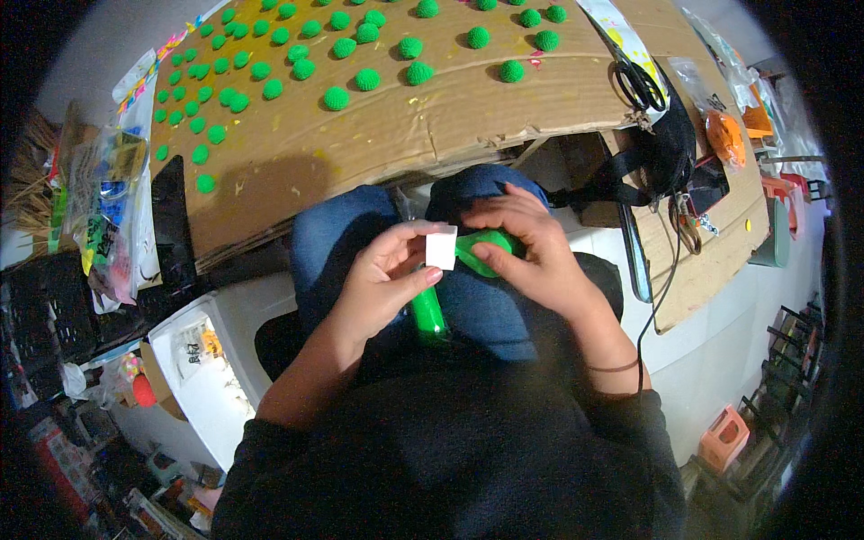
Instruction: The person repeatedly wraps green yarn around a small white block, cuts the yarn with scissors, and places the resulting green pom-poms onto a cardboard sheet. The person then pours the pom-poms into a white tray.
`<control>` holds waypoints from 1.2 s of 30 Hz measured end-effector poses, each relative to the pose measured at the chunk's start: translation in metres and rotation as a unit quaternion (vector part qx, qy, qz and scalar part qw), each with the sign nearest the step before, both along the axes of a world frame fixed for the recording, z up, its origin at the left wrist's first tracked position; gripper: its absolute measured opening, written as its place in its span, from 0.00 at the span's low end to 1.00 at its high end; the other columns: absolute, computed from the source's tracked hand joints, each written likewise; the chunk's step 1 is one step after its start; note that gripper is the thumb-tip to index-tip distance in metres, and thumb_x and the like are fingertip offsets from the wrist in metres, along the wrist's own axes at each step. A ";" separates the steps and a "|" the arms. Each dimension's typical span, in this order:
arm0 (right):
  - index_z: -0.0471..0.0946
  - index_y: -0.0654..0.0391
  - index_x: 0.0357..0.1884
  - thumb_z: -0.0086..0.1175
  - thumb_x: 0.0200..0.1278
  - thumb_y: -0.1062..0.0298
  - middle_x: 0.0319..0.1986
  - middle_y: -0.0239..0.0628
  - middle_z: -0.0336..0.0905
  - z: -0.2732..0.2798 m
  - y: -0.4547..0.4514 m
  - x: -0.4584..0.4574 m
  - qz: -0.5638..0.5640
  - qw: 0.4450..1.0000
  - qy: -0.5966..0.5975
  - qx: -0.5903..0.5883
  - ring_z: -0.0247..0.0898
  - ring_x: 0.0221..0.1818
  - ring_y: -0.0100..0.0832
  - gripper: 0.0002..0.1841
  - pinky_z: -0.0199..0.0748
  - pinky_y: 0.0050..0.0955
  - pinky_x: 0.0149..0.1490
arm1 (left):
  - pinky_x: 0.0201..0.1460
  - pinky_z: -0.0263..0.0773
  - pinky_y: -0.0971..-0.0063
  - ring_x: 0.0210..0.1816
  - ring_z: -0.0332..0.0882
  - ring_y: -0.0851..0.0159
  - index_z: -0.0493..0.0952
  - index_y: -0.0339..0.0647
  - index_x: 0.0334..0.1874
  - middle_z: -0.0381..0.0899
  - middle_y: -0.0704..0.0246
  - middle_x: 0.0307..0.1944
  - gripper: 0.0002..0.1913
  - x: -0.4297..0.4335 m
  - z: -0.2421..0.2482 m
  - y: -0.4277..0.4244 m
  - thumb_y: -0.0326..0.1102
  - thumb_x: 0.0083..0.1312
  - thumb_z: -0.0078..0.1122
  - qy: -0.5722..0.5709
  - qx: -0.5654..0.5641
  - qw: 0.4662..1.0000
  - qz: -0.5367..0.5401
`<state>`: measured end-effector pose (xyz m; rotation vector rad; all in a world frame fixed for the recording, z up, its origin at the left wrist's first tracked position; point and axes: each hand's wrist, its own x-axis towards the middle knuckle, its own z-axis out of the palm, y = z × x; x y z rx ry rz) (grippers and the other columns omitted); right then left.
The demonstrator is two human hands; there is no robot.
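Over my lap, my left hand (pixel 381 277) pinches a small white block-like piece (pixel 441 248) between thumb and fingers. Close beside it, my right hand (pixel 540 256) grips a smooth, soft-looking green lump (pixel 480 262), partly covered by the fingers. The lump's narrow end reaches the white piece's right edge; I cannot tell whether they are joined. Below my left hand, a glossy green strip (pixel 430 312), perhaps in clear plastic, lies between my thighs. Beyond my knees, several textured green balls (pixel 336 98) are spread over a cardboard-covered table (pixel 405 135).
Black-handled scissors (pixel 638 86) lie at the table's right side, near a black bag (pixel 665 158). A phone (pixel 709 182) and an orange lump in a plastic bag (pixel 725 138) rest on cardboard at right. A dark cable (pixel 668 283) hangs beside my right forearm. Plastic packets (pixel 111 209) lie at left.
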<state>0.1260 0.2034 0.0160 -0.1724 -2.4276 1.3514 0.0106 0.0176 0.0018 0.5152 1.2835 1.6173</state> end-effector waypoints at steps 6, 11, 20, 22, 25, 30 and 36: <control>0.80 0.55 0.33 0.64 0.44 0.72 0.35 0.36 0.80 -0.017 -0.024 0.006 -0.032 0.999 0.032 0.009 0.76 0.43 0.37 0.11 0.55 0.48 0.65 | 0.62 0.66 0.72 0.57 0.72 0.66 0.68 0.37 0.59 0.74 0.63 0.56 0.24 0.005 -0.002 -0.002 0.18 0.59 0.58 0.013 -0.010 1.000 0.004; 0.78 0.54 0.28 0.64 0.42 0.72 0.34 0.36 0.79 -0.035 -0.025 0.005 -0.070 0.991 0.097 0.057 0.75 0.41 0.38 0.08 0.60 0.48 0.62 | 0.61 0.68 0.72 0.57 0.73 0.64 0.68 0.34 0.59 0.75 0.61 0.56 0.25 0.002 -0.004 -0.001 0.17 0.58 0.59 0.031 -0.068 0.997 -0.009; 0.75 0.56 0.33 0.59 0.50 0.65 0.30 0.40 0.74 -0.016 -0.020 0.009 -0.018 0.992 0.126 -0.008 0.72 0.40 0.45 0.10 0.58 0.49 0.64 | 0.51 0.72 0.74 0.51 0.74 0.65 0.64 0.33 0.60 0.74 0.61 0.52 0.26 -0.006 0.003 0.001 0.16 0.58 0.54 0.024 -0.075 0.997 -0.004; 0.74 0.56 0.37 0.60 0.50 0.64 0.32 0.41 0.75 -0.018 -0.019 0.013 0.000 0.996 0.094 -0.006 0.73 0.42 0.46 0.13 0.54 0.50 0.67 | 0.42 0.73 0.77 0.47 0.75 0.67 0.64 0.34 0.61 0.73 0.61 0.52 0.25 -0.009 0.000 0.001 0.19 0.60 0.55 0.022 -0.065 0.998 -0.014; 0.73 0.58 0.36 0.61 0.47 0.66 0.32 0.43 0.74 -0.021 -0.023 0.014 -0.004 0.995 0.092 0.034 0.71 0.41 0.48 0.14 0.63 0.47 0.58 | 0.42 0.73 0.77 0.47 0.75 0.67 0.64 0.34 0.61 0.73 0.61 0.52 0.22 -0.012 -0.005 0.001 0.24 0.64 0.53 0.062 -0.054 0.996 -0.024; 0.72 0.60 0.31 0.59 0.45 0.71 0.28 0.44 0.71 -0.024 -0.028 0.003 -0.013 0.989 0.145 0.032 0.69 0.38 0.50 0.11 0.67 0.44 0.43 | 0.40 0.75 0.79 0.44 0.76 0.69 0.68 0.36 0.53 0.75 0.63 0.49 0.13 -0.014 -0.003 0.004 0.24 0.67 0.51 0.060 -0.052 0.997 -0.015; 0.72 0.60 0.29 0.58 0.46 0.71 0.26 0.44 0.70 -0.034 -0.026 0.001 -0.001 0.986 0.165 0.021 0.68 0.36 0.50 0.08 0.67 0.43 0.42 | 0.40 0.75 0.78 0.44 0.76 0.68 0.68 0.37 0.55 0.75 0.63 0.48 0.16 -0.017 -0.010 0.003 0.27 0.66 0.55 0.059 -0.071 0.995 -0.042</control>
